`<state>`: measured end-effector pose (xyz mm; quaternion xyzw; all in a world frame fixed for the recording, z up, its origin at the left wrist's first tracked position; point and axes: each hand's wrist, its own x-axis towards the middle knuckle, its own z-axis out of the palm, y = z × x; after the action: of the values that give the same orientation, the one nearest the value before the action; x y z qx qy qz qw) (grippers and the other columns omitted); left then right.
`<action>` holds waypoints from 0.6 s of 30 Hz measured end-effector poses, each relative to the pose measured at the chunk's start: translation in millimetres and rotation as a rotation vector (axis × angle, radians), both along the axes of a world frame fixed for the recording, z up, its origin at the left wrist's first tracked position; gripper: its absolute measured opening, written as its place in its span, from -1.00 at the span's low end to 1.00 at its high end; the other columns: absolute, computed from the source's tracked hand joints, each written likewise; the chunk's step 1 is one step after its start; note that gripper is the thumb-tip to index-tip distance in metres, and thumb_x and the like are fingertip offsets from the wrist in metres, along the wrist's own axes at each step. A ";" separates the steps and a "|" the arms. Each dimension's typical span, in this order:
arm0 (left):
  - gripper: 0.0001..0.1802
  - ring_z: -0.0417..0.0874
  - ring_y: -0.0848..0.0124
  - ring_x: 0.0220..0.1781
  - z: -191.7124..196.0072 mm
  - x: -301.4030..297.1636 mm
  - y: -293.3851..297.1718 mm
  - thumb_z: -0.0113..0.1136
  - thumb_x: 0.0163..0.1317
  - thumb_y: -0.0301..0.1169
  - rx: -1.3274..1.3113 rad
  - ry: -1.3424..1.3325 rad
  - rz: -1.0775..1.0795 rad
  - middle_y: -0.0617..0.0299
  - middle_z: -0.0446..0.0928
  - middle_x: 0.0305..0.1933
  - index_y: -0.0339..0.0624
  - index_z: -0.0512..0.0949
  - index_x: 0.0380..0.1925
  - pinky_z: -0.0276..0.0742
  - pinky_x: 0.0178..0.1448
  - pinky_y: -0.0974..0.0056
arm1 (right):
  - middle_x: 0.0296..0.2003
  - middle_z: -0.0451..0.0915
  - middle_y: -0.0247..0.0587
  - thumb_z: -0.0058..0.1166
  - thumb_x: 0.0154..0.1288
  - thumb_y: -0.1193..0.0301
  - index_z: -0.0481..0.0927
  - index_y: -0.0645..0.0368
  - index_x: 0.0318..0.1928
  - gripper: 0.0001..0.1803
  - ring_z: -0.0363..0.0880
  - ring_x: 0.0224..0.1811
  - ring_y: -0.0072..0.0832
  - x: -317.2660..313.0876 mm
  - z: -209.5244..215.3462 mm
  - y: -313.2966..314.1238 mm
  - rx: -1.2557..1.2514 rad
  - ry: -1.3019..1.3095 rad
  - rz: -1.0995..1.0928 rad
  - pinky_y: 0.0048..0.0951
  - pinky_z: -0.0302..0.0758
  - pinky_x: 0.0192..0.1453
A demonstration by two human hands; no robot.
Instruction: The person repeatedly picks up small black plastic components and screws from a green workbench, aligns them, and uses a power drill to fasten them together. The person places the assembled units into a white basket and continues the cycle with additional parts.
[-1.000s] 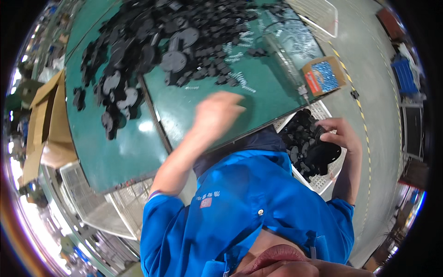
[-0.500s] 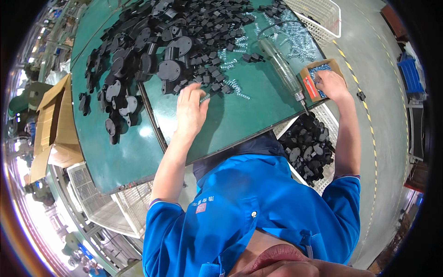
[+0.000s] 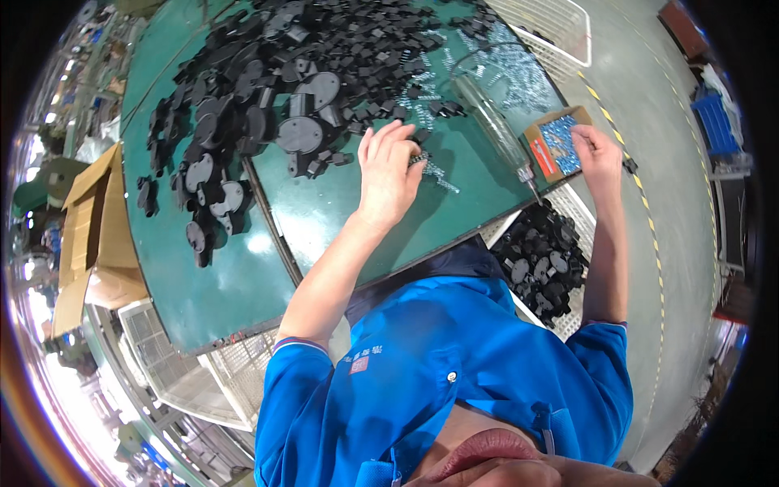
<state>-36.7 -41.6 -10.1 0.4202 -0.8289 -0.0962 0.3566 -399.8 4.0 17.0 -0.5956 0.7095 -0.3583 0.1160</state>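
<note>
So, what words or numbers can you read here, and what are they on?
Blue shirt: small pale characters by a reddish square badge; too small and blurred for me to spell out.
Small box: its orange-red side has printing too tiny to read.
Background on the left: too blurred to read anything.
I can't make out any numbers.

A pale metal coil spring (image 3: 418, 158) sits pinched between thumb and finger of the left hand (image 3: 389, 170), while more loose springs (image 3: 442, 178) trail just beyond it across the green tabletop (image 3: 479, 183). At the table's right corner, an open cardboard box (image 3: 542, 156) with a red-marked side stands nearly full of small bluish metal pieces (image 3: 557, 140), too fine to tell apart from here, beneath the bent fingers of the right hand (image 3: 599, 158).
</note>
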 end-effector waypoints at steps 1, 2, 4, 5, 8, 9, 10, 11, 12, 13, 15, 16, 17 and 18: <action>-0.69 0.47 0.05 0.29 4.5 -9.7 -3.3 0.35 0.01 -0.52 0.026 -0.016 -0.122 0.08 0.55 0.15 -0.16 0.48 -0.24 0.29 0.36 -0.03 | -0.31 0.72 -0.28 0.17 0.36 0.48 0.67 0.27 -0.02 -0.77 0.64 -0.30 -0.64 2.4 -5.8 7.2 0.038 -0.259 0.019 -0.61 0.52 -0.14; -0.70 0.45 0.07 0.31 4.7 -24.6 -9.9 0.35 0.01 -0.53 0.048 0.043 -0.285 0.10 0.55 0.15 -0.16 0.48 -0.24 0.26 0.40 -0.04 | -0.28 0.71 -0.31 0.13 0.38 0.52 0.66 0.30 -0.02 -0.78 0.65 -0.28 -0.58 7.0 -9.2 18.5 0.027 -0.501 0.106 -0.56 0.55 -0.13; -0.71 0.44 0.12 0.34 3.4 -59.7 -23.3 0.32 0.03 -0.52 -0.048 -0.032 -0.479 0.12 0.55 0.16 -0.16 0.48 -0.23 0.23 0.44 -0.06 | -0.28 0.70 -0.25 0.13 0.37 0.53 0.66 0.29 0.00 -0.77 0.64 -0.28 -0.54 33.6 -9.7 32.0 0.030 -0.773 0.136 -0.52 0.56 -0.14; -0.72 0.43 0.14 0.35 0.3 -78.0 -31.6 0.31 0.05 -0.51 -0.099 -0.082 -0.519 0.13 0.55 0.15 -0.15 0.48 -0.22 0.21 0.46 -0.06 | -0.28 0.69 -0.24 0.12 0.37 0.54 0.66 0.29 0.01 -0.76 0.64 -0.27 -0.53 38.2 -13.5 40.6 0.040 -0.784 0.139 -0.51 0.57 -0.14; -0.76 0.42 0.19 0.38 -12.0 -114.3 -54.6 0.26 0.11 -0.47 -0.096 -0.256 -0.601 0.19 0.56 0.14 -0.10 0.47 -0.21 0.16 0.50 -0.09 | -0.28 0.68 -0.24 0.08 0.36 0.56 0.66 0.31 -0.02 -0.78 0.63 -0.24 -0.54 43.9 -17.6 68.6 -0.002 -0.718 0.071 -0.53 0.55 -0.15; -0.76 0.43 0.18 0.36 -17.4 -120.2 -57.1 0.26 0.11 -0.47 -0.066 -0.215 -0.630 0.20 0.57 0.14 -0.10 0.46 -0.23 0.16 0.50 -0.11 | -0.28 0.68 -0.24 0.07 0.36 0.57 0.66 0.31 -0.03 -0.78 0.63 -0.25 -0.55 37.3 -24.6 80.2 -0.007 -0.674 0.028 -0.53 0.55 -0.16; -0.76 0.44 0.18 0.35 -19.6 -123.2 -58.5 0.26 0.11 -0.48 -0.034 -0.177 -0.658 0.21 0.57 0.14 -0.09 0.44 -0.24 0.16 0.50 -0.12 | -0.29 0.67 -0.24 0.07 0.35 0.58 0.66 0.31 -0.05 -0.79 0.63 -0.25 -0.55 35.0 -29.8 90.6 -0.011 -0.631 -0.015 -0.54 0.55 -0.17; -0.76 0.45 0.17 0.34 -22.3 -124.2 -58.3 0.27 0.10 -0.48 -0.039 -0.158 -0.675 0.21 0.57 0.13 -0.09 0.43 -0.25 0.16 0.50 -0.12 | -0.29 0.67 -0.25 0.08 0.34 0.59 0.66 0.32 -0.08 -0.80 0.61 -0.28 -0.59 37.6 -35.4 99.8 -0.058 -0.652 -0.066 -0.57 0.53 -0.18; -0.75 0.46 0.17 0.33 -23.5 -124.3 -55.4 0.28 0.09 -0.48 -0.040 -0.136 -0.694 0.21 0.57 0.12 -0.09 0.43 -0.26 0.16 0.51 -0.13 | -0.32 0.66 -0.29 0.11 0.33 0.57 0.67 0.31 -0.08 -0.81 0.60 -0.33 -0.62 35.1 -43.4 110.9 -0.007 -0.715 -0.112 -0.61 0.51 -0.21; -0.74 0.47 0.16 0.32 -23.9 -124.5 -51.9 0.29 0.08 -0.48 -0.041 -0.115 -0.710 0.21 0.57 0.12 -0.09 0.42 -0.26 0.15 0.51 -0.13 | -0.34 0.66 -0.32 0.13 0.32 0.57 0.67 0.31 -0.08 -0.81 0.58 -0.36 -0.63 34.4 -56.8 122.6 0.026 -0.725 -0.190 -0.61 0.51 -0.23; -0.72 0.48 0.15 0.31 -25.1 -126.0 -40.6 0.31 0.06 -0.49 -0.053 -0.088 -0.713 0.20 0.58 0.11 -0.09 0.40 -0.27 0.15 0.52 -0.13 | -0.38 0.65 -0.39 0.16 0.31 0.54 0.68 0.29 -0.07 -0.80 0.55 -0.42 -0.66 38.4 -79.7 140.4 0.063 -0.721 -0.303 -0.62 0.49 -0.28; -0.70 0.48 0.15 0.30 -26.7 -126.3 -36.5 0.32 0.05 -0.49 -0.057 -0.076 -0.711 0.19 0.58 0.10 -0.09 0.40 -0.27 0.14 0.52 -0.13 | -0.37 0.63 -0.37 0.18 0.32 0.51 0.68 0.31 -0.07 -0.79 0.52 -0.43 -0.67 45.2 -85.1 143.0 0.043 -0.759 -0.307 -0.62 0.47 -0.31; -0.69 0.48 0.14 0.30 -27.5 -127.7 -35.7 0.33 0.04 -0.50 -0.060 -0.060 -0.705 0.19 0.59 0.09 -0.08 0.39 -0.27 0.15 0.52 -0.13 | -0.38 0.62 -0.36 0.18 0.32 0.50 0.68 0.33 -0.08 -0.79 0.51 -0.44 -0.66 51.0 -89.0 142.8 0.028 -0.800 -0.326 -0.61 0.46 -0.32; -0.69 0.48 0.14 0.30 -26.3 -127.0 -35.8 0.33 0.03 -0.50 -0.059 -0.066 -0.704 0.19 0.59 0.09 -0.08 0.39 -0.27 0.15 0.52 -0.14 | -0.38 0.61 -0.35 0.19 0.33 0.48 0.68 0.34 -0.08 -0.78 0.50 -0.45 -0.66 58.6 -91.5 140.4 0.013 -0.845 -0.340 -0.61 0.46 -0.33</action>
<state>-163.8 -77.3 -36.4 0.1011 -0.9364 -0.1757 0.2864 -341.1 144.5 -74.5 -0.2715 0.6901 -0.5793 0.3384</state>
